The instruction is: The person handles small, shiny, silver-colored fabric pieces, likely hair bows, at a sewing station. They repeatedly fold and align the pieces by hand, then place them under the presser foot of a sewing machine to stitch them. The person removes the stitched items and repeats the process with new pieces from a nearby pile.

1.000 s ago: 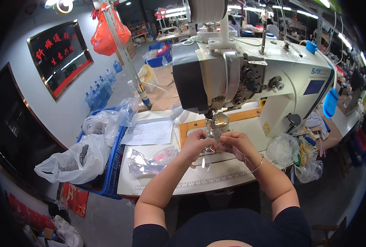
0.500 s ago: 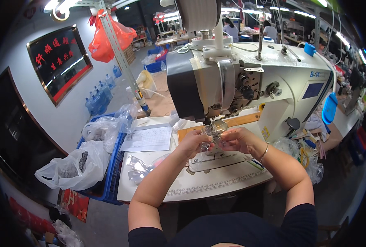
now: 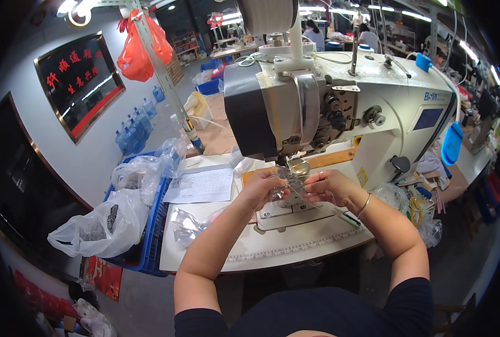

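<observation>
Just in front of the needle area of a white industrial sewing machine (image 3: 396, 84), both hands meet over the machine bed. My left hand (image 3: 263, 190) is closed, its thumb and fingers pinching a clear, shiny plastic piece (image 3: 292, 184). The piece looks thin and glossy; its exact shape is hard to make out. On its other side my right hand (image 3: 329, 189), with a bracelet on the wrist, is closed in a pinch. What its fingertips grip is too small to name.
A blue crate (image 3: 159, 224) with clear and white plastic bags stands left of the table. A printed sheet (image 3: 199, 185) and silvery plastic pieces (image 3: 187, 227) lie left of my hands. A ruler strip (image 3: 295, 247) runs along the front edge; pens (image 3: 348, 219) lie right.
My fingertips have drawn slightly apart, opening a small gap over the plastic piece. The whole view has shifted a little.
</observation>
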`<state>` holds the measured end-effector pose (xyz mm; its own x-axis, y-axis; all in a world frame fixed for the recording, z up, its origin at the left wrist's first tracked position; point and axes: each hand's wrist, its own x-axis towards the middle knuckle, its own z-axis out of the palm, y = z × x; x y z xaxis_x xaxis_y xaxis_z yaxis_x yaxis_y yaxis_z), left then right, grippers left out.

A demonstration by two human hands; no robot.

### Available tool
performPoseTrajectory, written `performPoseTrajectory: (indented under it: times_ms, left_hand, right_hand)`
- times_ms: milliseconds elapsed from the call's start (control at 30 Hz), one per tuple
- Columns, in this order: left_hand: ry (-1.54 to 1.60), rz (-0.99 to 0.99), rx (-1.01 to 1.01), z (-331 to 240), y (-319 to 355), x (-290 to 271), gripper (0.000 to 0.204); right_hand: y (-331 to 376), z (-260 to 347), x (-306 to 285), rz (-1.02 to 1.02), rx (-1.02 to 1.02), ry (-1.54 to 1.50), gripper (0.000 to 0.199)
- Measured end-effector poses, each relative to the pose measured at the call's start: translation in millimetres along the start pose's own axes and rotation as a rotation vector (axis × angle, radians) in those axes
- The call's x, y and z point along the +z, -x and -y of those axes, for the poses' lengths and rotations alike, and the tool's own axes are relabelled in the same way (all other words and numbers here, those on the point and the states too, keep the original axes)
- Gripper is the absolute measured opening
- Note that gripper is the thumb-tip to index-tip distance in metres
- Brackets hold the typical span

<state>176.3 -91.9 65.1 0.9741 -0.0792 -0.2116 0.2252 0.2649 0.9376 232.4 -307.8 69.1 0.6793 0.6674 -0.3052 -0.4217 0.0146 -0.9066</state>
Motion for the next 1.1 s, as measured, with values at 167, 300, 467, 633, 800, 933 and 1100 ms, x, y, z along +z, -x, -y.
performPoseTrajectory:
  times_ms: [167, 300, 467, 633, 800, 933, 1100]
  left_hand:
    - [-0.006, 0.008, -0.019, -3.4, -0.6, -1.2, 0.015]
    - [0.02, -0.009, -0.08, -11.0, -1.9, -0.5, 0.014]
    - [0.026, 0.003, -0.122, -21.8, -2.6, -0.2, 0.014]
    - [-0.01, 0.014, -0.099, -29.6, -7.2, 0.5, 0.015]
    - [-0.019, 0.0, -0.086, -30.5, -7.1, -1.8, 0.015]
    - [0.007, 0.009, -0.083, -28.0, -9.6, -2.3, 0.014]
    - [0.0, -0.007, -0.085, -30.6, -10.3, -0.4, 0.013]
  right_hand:
    - [1.8, 3.7, -3.2, 0.036, -0.054, -0.009, 0.012]
    - [-4.3, 11.7, -2.0, -0.104, -0.133, 0.04, 0.025]
    - [-17.9, 14.5, -3.1, -0.172, -0.138, 0.096, 0.021]
    - [-27.2, 17.4, -7.0, -0.173, -0.165, 0.152, 0.021]
    - [-16.7, 16.2, 1.3, -0.132, -0.061, 0.248, 0.03]
    - [-15.2, 12.7, -1.6, 0.009, 0.06, 0.206, 0.031]
    - [-18.5, 5.2, 1.9, 0.003, -0.087, 0.101, 0.02]
